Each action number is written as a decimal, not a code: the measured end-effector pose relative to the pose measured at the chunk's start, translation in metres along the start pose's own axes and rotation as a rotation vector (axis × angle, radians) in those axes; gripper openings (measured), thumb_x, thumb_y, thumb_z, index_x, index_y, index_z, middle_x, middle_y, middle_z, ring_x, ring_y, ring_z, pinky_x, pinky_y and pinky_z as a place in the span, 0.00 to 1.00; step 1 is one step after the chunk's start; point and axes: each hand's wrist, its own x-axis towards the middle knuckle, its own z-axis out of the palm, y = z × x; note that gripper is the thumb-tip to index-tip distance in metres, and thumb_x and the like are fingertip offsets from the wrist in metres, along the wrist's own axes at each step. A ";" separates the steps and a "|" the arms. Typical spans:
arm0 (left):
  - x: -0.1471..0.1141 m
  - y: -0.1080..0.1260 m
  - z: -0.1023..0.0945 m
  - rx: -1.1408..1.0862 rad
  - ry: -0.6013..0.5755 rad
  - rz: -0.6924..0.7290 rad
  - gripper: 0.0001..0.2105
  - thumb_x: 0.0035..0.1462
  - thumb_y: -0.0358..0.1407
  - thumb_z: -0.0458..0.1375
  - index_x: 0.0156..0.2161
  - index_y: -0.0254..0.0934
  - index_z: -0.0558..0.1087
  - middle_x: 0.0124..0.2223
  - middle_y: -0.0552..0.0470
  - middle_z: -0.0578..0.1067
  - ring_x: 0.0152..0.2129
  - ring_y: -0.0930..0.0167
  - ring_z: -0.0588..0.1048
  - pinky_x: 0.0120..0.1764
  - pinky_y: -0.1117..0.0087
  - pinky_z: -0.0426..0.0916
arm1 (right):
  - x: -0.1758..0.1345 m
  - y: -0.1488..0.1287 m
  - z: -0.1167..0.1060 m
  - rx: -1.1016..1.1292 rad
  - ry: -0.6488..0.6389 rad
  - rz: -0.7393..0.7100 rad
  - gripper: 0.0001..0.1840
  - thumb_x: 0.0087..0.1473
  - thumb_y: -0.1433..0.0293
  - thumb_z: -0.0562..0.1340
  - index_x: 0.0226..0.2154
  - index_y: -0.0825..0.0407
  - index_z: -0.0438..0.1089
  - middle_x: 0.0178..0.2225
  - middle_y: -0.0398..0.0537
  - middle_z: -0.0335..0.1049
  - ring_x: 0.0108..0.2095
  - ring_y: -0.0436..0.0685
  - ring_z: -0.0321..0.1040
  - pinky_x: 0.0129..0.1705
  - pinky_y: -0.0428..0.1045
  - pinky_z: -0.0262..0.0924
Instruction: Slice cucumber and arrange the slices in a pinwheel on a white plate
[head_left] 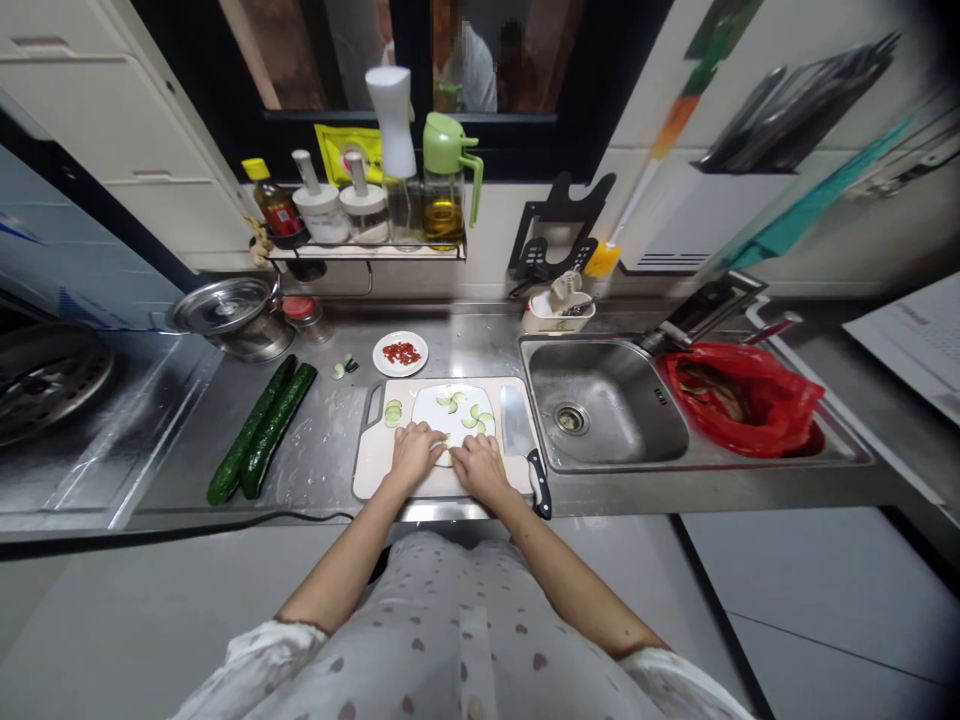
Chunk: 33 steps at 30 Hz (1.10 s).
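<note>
A white plate point(425, 408) is set on the middle of the cutting board point(373, 462), its rounded sides roughly lined up with the board's edges. On the plate, cucumber slices point(451, 405) are laid in small fans, one toward the board's far edge and one toward its right side; within each fan the slices are turned different ways. The plate's near part is reached over by the left hand point(416, 457) and the right hand point(480, 466), their bent fingers brought close together. Whether a slice is pinched in either grip cannot be told at this size. A separate stack point(392, 413) of overlapping slices is kept at the board's left end, its long axis run from far to near. The knife point(517, 428) is laid along the board's right side, tip pointed at the far edge, handle toward the near right corner. Left of the board, two whole cucumbers point(262, 430) are placed on the steel surface point(315, 470), slanted with their far ends to the right. Beyond the board's far edge, red pieces point(401, 353) are held in a small dish point(380, 355).
</note>
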 end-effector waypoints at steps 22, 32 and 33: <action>0.003 -0.001 0.002 0.020 -0.007 -0.021 0.14 0.61 0.42 0.53 0.47 0.46 0.77 0.43 0.46 0.73 0.45 0.62 0.67 0.48 0.61 0.53 | 0.001 -0.003 -0.005 -0.060 -0.039 0.001 0.16 0.63 0.64 0.52 0.39 0.51 0.74 0.37 0.53 0.66 0.41 0.59 0.54 0.44 0.54 0.43; 0.003 -0.002 0.004 -0.007 0.007 -0.024 0.13 0.60 0.42 0.54 0.46 0.46 0.77 0.42 0.46 0.73 0.45 0.61 0.67 0.48 0.60 0.53 | 0.001 -0.003 -0.007 -0.055 -0.058 0.001 0.16 0.63 0.64 0.52 0.41 0.51 0.75 0.38 0.54 0.66 0.42 0.60 0.55 0.45 0.54 0.43; 0.004 -0.002 0.004 -0.009 0.008 -0.024 0.13 0.60 0.41 0.54 0.46 0.46 0.77 0.42 0.46 0.73 0.45 0.61 0.67 0.48 0.60 0.53 | 0.001 -0.003 -0.007 -0.055 -0.061 0.001 0.16 0.63 0.64 0.52 0.41 0.51 0.75 0.38 0.54 0.67 0.42 0.60 0.55 0.45 0.54 0.43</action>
